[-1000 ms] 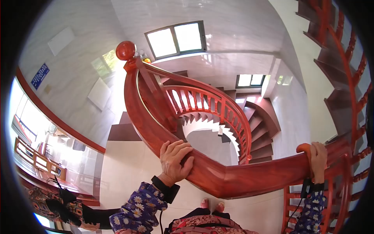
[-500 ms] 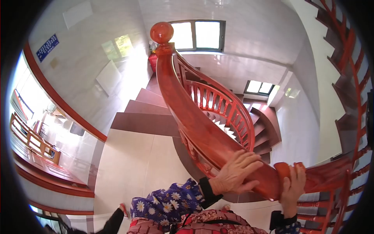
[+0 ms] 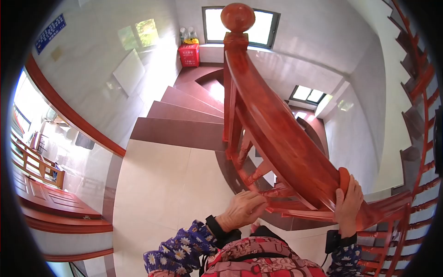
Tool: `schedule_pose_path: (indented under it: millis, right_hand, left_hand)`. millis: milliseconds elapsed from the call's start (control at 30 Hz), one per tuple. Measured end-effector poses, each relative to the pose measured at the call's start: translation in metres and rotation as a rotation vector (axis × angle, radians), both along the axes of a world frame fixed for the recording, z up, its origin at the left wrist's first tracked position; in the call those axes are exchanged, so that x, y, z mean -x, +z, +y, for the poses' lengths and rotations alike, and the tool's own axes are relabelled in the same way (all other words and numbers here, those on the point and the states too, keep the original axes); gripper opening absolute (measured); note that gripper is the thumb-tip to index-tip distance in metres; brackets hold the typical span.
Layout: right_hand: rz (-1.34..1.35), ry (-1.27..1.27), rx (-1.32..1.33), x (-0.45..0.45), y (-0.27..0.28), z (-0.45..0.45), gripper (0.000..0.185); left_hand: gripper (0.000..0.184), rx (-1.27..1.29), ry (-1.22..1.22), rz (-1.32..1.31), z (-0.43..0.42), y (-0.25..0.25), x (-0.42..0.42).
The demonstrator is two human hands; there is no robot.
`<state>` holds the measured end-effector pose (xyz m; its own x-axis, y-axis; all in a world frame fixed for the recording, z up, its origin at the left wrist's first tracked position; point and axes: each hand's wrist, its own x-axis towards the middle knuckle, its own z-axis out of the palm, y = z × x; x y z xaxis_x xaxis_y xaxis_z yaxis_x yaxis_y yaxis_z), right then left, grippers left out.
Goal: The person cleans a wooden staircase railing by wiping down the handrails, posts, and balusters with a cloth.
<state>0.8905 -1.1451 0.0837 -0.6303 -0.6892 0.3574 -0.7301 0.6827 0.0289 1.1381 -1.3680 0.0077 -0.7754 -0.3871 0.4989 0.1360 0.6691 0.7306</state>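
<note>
A glossy reddish-brown wooden handrail curves down from a newel post topped with a round ball. My right hand is closed around an orange-red piece, pressed against the rail's near end; fingers hide much of it, and I cannot tell its material. My left hand hovers below the rail, beside the balusters, with its fingers curled in and nothing visible in them. Both wrists have dark cuffs below blue floral sleeves.
Brown stairs descend past the tiled landing. A red box with items on top stands in the far corner. Another railing and stair flight rise at the right. A doorway with a red frame opens at the left.
My left hand has left the rail's top, dropping down and left, its fingers curling. My right hand stays at the rail's end with the orange-red piece. The view has shifted.
</note>
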Motion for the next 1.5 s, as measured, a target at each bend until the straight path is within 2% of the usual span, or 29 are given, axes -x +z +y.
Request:
schedule_pose_path:
  millis: [167, 200, 333, 400, 533, 567, 633, 700, 867, 1133, 1233, 1300, 1367, 1500]
  right_hand:
    - [-0.185, 0.013, 0.046, 0.004, -0.001, -0.042, 0.054]
    - [-0.180, 0.001, 0.040, -0.002, 0.001, -0.054, 0.054]
    - [-0.087, -0.009, 0.053, -0.020, -0.010, -0.085, 0.056]
    - [-0.065, -0.051, 0.074, -0.030, -0.007, -0.100, 0.057]
    - [-0.040, -0.136, 0.099, -0.032, -0.011, -0.125, 0.059]
    - [-0.036, -0.133, 0.094, -0.035, -0.010, -0.130, 0.061]
    - [-0.017, -0.208, 0.101, -0.044, -0.003, -0.141, 0.062]
    - [-0.063, -0.173, 0.105, -0.047, 0.004, -0.160, 0.065]
    - [-0.034, -0.241, 0.132, -0.051, 0.008, -0.187, 0.066]
    - [-0.040, -0.382, 0.200, -0.058, 0.020, -0.213, 0.063]
    - [-0.031, -0.491, 0.222, -0.063, 0.018, -0.228, 0.061]
    - [-0.032, -0.565, 0.225, -0.064, 0.009, -0.242, 0.058]
    - [0.003, -0.688, 0.246, -0.069, 0.007, -0.269, 0.056]
    - [-0.009, -0.843, 0.305, -0.069, 0.009, -0.342, 0.051]
  left_hand:
    - [0.012, -0.002, 0.083, -0.132, -0.032, -0.028, -0.035]
    - [0.013, 0.023, 0.100, -0.076, -0.040, -0.033, -0.038]
    - [0.016, 0.032, 0.152, -0.179, -0.083, -0.029, -0.050]
    - [0.016, 0.055, 0.177, -0.151, -0.112, -0.029, -0.050]
    - [0.019, 0.119, 0.225, -0.066, -0.180, -0.019, -0.024]
    - [0.019, 0.141, 0.174, -0.053, -0.198, -0.013, -0.013]
    - [0.027, 0.159, 0.217, -0.030, -0.232, -0.001, 0.009]
    - [0.035, 0.197, 0.184, 0.003, -0.267, 0.005, 0.030]
    - [0.036, 0.251, 0.209, 0.153, -0.335, 0.050, 0.079]
    - [0.041, 0.421, 0.148, 0.444, -0.433, 0.164, 0.178]
    - [0.043, 0.483, 0.165, 0.466, -0.471, 0.197, 0.200]
    - [0.042, 0.454, 0.129, 0.475, -0.499, 0.210, 0.214]
    - [0.042, 0.534, 0.089, 0.457, -0.531, 0.218, 0.224]
    - [0.040, 0.572, -0.106, 0.359, -0.583, 0.227, 0.246]
